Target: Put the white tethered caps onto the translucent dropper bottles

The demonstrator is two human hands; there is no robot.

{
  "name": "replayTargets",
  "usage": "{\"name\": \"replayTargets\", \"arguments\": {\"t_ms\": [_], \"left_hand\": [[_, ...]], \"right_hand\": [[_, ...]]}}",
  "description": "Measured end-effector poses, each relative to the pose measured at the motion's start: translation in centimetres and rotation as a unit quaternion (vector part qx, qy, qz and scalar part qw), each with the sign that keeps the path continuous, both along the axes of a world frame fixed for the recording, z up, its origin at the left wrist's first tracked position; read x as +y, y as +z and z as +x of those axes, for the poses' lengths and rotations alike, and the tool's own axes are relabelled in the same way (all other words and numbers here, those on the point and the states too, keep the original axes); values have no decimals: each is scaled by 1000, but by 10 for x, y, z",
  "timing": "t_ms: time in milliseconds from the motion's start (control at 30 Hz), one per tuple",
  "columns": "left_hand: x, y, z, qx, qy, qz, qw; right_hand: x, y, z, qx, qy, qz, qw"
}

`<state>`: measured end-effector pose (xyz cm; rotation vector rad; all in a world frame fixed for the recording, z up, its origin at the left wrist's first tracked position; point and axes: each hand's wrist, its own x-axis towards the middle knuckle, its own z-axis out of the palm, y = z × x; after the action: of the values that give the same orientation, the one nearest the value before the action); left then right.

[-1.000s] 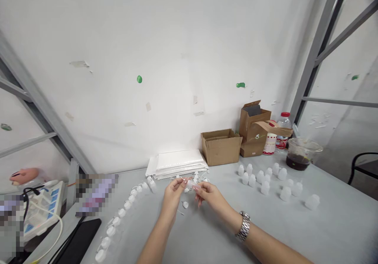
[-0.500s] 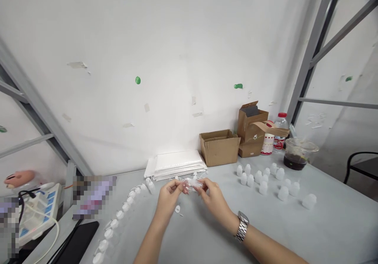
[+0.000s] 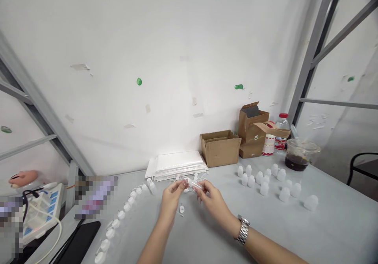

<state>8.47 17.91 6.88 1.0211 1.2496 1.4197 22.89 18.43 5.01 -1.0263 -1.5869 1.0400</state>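
Note:
Between my two hands, just in front of the paper stack, is a small clear plastic tube point(image 3: 195, 184) with a white end. My left hand point(image 3: 172, 196) is closed, its thumb and fingertips pinching the tube's white end. Fingers of my right hand point(image 3: 213, 198) are wrapped round the clear end; the wrist wears a metal watch point(image 3: 243, 230). Below the hands lies a small white cap-like part point(image 3: 181, 209) on the grey table point(image 3: 201, 238). Some white pieces point(image 3: 195, 176) lie behind the hands, partly hidden by them.
A curved row of white-capped clear containers point(image 3: 121, 214) runs along the left. Several translucent domed pieces point(image 3: 264, 188) stand at right. At the back are stacked white sheets point(image 3: 177, 161), a cardboard box point(image 3: 221, 151), a paper bag point(image 3: 252, 134) and a bowl of dark liquid point(image 3: 297, 162).
The tube has turned so its clear end points down to the right and shows more plainly. Both hands stay on it, the left slightly further right. The view has shifted a little.

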Motion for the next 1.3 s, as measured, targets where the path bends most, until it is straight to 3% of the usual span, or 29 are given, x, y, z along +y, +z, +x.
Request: {"name": "replayTargets", "arguments": {"t_ms": [200, 400, 600, 733, 833, 933, 1000, 1167, 1300], "left_hand": [[-1, -1, 0, 19, -6, 15, 1000], [3, -4, -7, 34, -56, 25, 998], [4, -8, -8, 50, -22, 33, 998], [3, -7, -7, 73, -26, 65, 995], [4, -5, -9, 82, -34, 73, 993], [5, -5, -12, 102, -52, 77, 990], [6, -6, -14, 111, -58, 79, 989], [6, -4, -16, 112, -41, 66, 991], [4, -1, -15, 107, -49, 67, 991]], "right_hand": [[-6, 1, 1, -55, -44, 63, 996], [-3, 5, -2, 51, 110, -101, 987], [2, -3, -4, 76, 22, -61, 995], [4, -7, -5, 81, 59, -119, 988], [5, -7, -4, 112, 115, -206, 965], [5, -3, 0, 166, 193, -308, 917], [5, -1, 2, 178, 223, -337, 897], [8, -1, 1, 156, 145, -239, 947], [6, 1, 1, 166, 168, -247, 940]]}}
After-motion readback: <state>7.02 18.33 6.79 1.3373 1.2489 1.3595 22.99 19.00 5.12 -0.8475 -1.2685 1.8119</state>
